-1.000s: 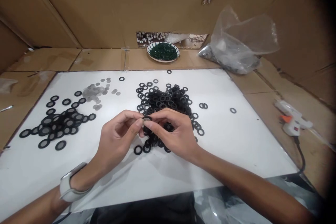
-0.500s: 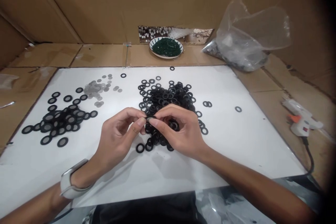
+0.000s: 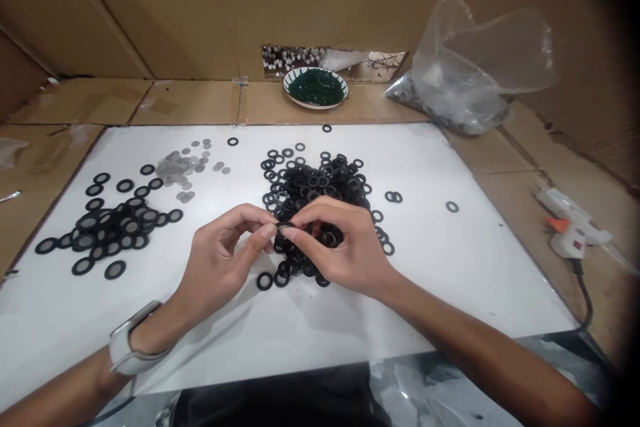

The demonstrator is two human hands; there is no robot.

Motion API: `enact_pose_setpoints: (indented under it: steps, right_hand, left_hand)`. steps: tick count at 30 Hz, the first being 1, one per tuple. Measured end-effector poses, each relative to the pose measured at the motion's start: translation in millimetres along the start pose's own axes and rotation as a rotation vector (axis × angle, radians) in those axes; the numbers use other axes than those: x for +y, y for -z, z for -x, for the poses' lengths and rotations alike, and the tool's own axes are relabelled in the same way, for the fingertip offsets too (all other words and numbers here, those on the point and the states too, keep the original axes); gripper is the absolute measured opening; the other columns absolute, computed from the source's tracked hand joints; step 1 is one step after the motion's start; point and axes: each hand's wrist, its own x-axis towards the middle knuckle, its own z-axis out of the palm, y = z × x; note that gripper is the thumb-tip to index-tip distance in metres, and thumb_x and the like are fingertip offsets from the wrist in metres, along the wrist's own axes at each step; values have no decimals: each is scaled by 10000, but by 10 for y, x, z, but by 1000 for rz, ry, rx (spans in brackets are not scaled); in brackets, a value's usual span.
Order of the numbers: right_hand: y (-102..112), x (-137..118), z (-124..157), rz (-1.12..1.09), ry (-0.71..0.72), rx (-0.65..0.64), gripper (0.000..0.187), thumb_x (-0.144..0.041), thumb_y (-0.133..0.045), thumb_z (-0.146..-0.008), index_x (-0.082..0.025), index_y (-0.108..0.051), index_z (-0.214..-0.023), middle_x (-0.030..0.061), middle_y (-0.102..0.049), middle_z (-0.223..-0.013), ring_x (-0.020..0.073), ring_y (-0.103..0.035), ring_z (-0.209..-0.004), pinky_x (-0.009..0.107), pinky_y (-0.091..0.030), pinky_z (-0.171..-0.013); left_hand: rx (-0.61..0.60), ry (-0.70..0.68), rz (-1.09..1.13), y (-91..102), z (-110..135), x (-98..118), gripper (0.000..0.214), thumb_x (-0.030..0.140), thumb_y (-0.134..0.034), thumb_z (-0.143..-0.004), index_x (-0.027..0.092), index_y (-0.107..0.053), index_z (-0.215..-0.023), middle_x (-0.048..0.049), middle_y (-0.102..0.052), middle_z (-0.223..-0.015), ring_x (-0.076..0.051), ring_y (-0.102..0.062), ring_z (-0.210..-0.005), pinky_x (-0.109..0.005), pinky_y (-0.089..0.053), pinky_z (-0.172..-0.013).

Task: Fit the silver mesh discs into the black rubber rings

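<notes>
Between the thumbs and forefingers of my left hand (image 3: 227, 250) and my right hand (image 3: 345, 247), a black ring (image 3: 285, 224) is pinched from both sides. A grey disc seems to sit in it, though my fingertips cover much of it. Under and behind my hands spreads a heap of black rings (image 3: 313, 180) on the white board (image 3: 420, 267). To the left lies a pile of black rings with grey mesh-like discs in them (image 3: 115, 270). Loose grey discs (image 3: 175, 167) are scattered behind that pile.
A plate (image 3: 315, 107) of small dark green pieces stands at the back. Right of it sits a clear plastic bag (image 3: 465, 93). A white glue gun (image 3: 570, 240) with a cord lies on the cardboard at right. Cardboard walls (image 3: 175, 13) enclose the workspace.
Both hands keep the same pinch on the ring, with barely any movement of the fingers. The whole view has shifted slightly; the piles look unchanged.
</notes>
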Motion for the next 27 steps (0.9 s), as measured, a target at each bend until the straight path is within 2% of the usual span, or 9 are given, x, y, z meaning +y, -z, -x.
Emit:
enact_pose_setpoints:
  steps: [4,10,12,14,17,20,23,27]
  right_hand:
    - [14,107,17,105,95,-45,24,-205,-796,-1019,-194,-787,-1000,54,-822,-936,185,-733,-844,336,-610,-738]
    - [62,196,22,332,236,-225,108,-189,-669,-1095,-184,-774,-1070,90,-805,-1010,222,-686,-919,389,-619,-823]
    - [68,195,15,353,261,-256,117,-188,-666,-1102,-170,-779,-1078,96,-801,-1015,223,-683,-926,387,-621,-828]
    - [63,181,7,308,280,-227,104,-183,-682,-1097,-163,-784,-1086,96,-805,-1015,219,-698,-930,383,-629,-839]
    - [45,141,-3,149,213,-134,61,-200,-747,-1069,-170,-796,-1091,78,-811,-994,191,-729,-891,342,-639,-813]
    - [19,103,-11,-17,46,-84,89,-256,-813,-1036,-170,-825,-1056,59,-812,-962,152,-735,-809,284,-627,-739]
    - [-10,98,-19,-180,-92,-56,128,-309,-859,-1004,-183,-854,-1023,48,-828,-969,148,-759,-820,261,-624,-730]
    - [-37,111,-29,-276,-170,-23,146,-320,-937,-932,-196,-873,-975,34,-840,-962,150,-770,-849,244,-606,-732]
  left_hand:
    - [-125,-47,-164,93,-53,-90,146,349,-701,-1093,214,-758,-1088,-41,-750,-950,-164,-701,-794,-283,-576,-753]
    - [-301,-312,-421,231,-127,-159,93,221,-693,-1062,225,-712,-1153,-41,-751,-1028,-152,-662,-791,-275,-546,-755]
    - [-325,-385,-469,257,-133,-164,114,183,-703,-1053,222,-701,-1160,-38,-747,-1025,-140,-646,-771,-269,-532,-735]
    - [-303,-422,-466,264,-130,-160,124,158,-717,-1044,216,-700,-1152,-34,-745,-1008,-130,-637,-758,-264,-522,-718]
    - [-209,-370,-356,231,-112,-148,87,155,-729,-1045,211,-718,-1112,-25,-733,-956,-122,-640,-740,-262,-519,-699]
    - [-137,-219,-204,168,-85,-140,17,211,-727,-1068,208,-741,-1076,-18,-728,-920,-109,-651,-688,-257,-539,-672]
    - [-86,-93,-101,118,-68,-125,82,285,-741,-1073,205,-753,-1061,-3,-714,-850,-104,-656,-634,-233,-557,-614]
    - [-51,-42,-47,101,-67,-75,120,308,-761,-1060,196,-760,-1016,22,-686,-731,-91,-645,-563,-194,-541,-555]
